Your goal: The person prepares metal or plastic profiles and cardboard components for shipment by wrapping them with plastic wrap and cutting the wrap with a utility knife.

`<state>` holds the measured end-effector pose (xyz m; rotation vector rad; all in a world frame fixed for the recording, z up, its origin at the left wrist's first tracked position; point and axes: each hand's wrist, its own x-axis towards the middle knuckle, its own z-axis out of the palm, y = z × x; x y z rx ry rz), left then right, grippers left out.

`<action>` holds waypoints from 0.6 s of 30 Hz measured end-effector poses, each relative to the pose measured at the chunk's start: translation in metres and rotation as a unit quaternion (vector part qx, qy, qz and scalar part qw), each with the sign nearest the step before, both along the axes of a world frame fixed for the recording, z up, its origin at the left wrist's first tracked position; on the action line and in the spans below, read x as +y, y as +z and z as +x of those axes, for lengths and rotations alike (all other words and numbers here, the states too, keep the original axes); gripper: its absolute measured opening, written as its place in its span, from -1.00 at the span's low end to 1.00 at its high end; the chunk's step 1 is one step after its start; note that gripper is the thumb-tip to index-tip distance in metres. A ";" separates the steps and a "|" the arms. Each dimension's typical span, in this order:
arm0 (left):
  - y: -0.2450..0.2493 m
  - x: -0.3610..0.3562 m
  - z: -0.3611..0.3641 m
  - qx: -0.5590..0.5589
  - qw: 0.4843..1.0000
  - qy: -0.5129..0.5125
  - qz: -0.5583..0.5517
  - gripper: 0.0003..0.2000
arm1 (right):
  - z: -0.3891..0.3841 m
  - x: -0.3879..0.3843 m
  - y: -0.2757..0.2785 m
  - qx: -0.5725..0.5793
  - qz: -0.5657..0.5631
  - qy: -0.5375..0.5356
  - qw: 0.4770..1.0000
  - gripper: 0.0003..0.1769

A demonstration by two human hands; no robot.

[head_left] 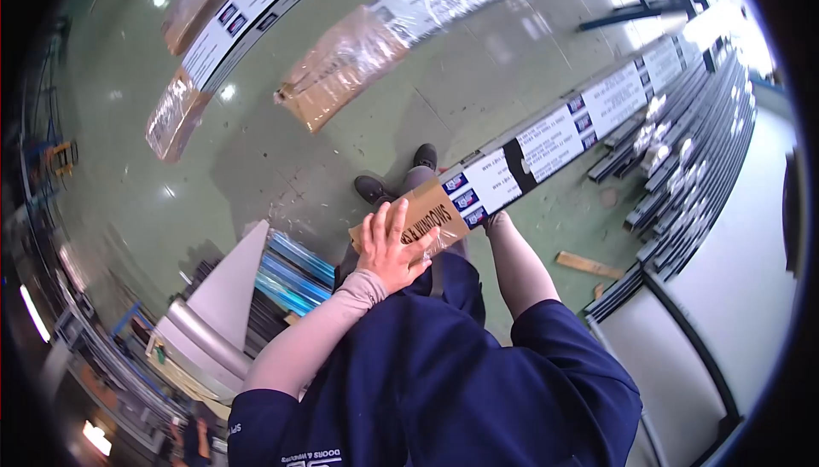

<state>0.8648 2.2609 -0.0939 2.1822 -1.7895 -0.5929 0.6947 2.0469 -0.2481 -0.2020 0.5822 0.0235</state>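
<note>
A long, narrow package (pixel 554 139) in white printed film crosses in front of my body. It has a black band, and brown cardboard (pixel 431 211) covers its near end. My left hand (pixel 392 249) lies on top of this cardboard end, fingers spread and stretched out. Under the package's near side, a little farther along, my right hand (pixel 496 220) holds it from below; most of its fingers are hidden. The near end is at about waist height, over my legs. Toward the upper right, the far end fades into glare.
Other long wrapped packages (pixel 350 62) (pixel 247 19) lie at the upper left. Dark metal profiles (pixel 682 168) are stacked at right, near a wood piece (pixel 589 264). Blue-wrapped profiles (pixel 294 271) and a pale triangular panel (pixel 222 296) are at left. My shoes (pixel 373 190) stand on the green floor (pixel 281 177).
</note>
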 end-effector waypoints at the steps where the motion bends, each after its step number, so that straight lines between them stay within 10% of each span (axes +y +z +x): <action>1: -0.002 0.001 -0.001 0.009 1.000 0.011 -0.010 -0.25 | 0.004 -0.009 0.000 -0.001 -0.011 0.029 1.000 -0.02; 8: -0.007 0.007 0.000 0.034 0.998 0.045 -0.022 -0.29 | 0.017 -0.015 0.001 0.011 -0.048 0.095 0.994 0.21; 13: -0.011 0.008 -0.002 0.041 0.997 0.053 -0.030 -0.31 | -0.004 -0.037 0.040 0.114 -0.053 0.148 0.981 -0.20; 14: -0.011 0.009 -0.001 0.039 0.997 0.053 -0.027 -0.30 | -0.013 -0.047 0.060 0.152 -0.145 0.322 0.923 -0.32; 16: -0.010 0.008 -0.001 0.035 0.998 0.056 -0.024 -0.30 | 0.006 -0.067 0.130 0.015 -0.346 0.820 0.455 -0.54; 17: -0.012 0.009 0.000 0.044 0.997 0.053 -0.019 -0.29 | 0.030 -0.069 0.167 -0.055 -0.359 0.857 0.366 -0.63; 18: -0.016 0.006 0.002 0.041 0.997 0.059 -0.021 -0.28 | 0.070 -0.067 0.208 -0.066 -0.399 0.827 0.391 -0.66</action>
